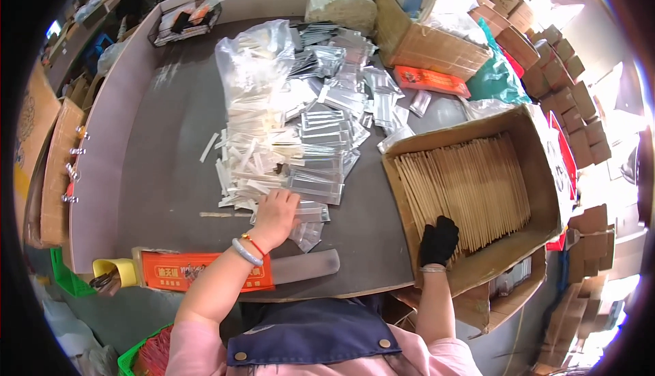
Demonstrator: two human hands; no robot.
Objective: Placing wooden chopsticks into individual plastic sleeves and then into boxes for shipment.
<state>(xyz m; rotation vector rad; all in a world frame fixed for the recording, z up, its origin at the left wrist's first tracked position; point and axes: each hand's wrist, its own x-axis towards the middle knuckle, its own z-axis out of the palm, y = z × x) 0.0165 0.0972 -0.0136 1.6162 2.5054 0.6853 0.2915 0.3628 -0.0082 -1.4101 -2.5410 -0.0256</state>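
My left hand (276, 216), bare with a bangle and a red cord at the wrist, reaches down to the near end of the piles. Its fingers are bent and drawn together where slim white paper-like strips (263, 161) meet flat clear-and-silver plastic packets (315, 184); whatever they pinch is hidden beneath them. In a black glove, my right hand (438, 241) is inside the near left corner of a cardboard box (471, 275). Its fingers curl over the near ends of wooden chopsticks (464, 192), which lie side by side in the box. How many it grips cannot be seen.
An orange printed sleeve (205, 270) and a translucent strip (303, 267) lie along the front edge beside a yellow holder (114, 272). Behind the piles stand a carton (430, 45) and a wire basket (185, 25). A low wall (112, 117) borders the table's left.
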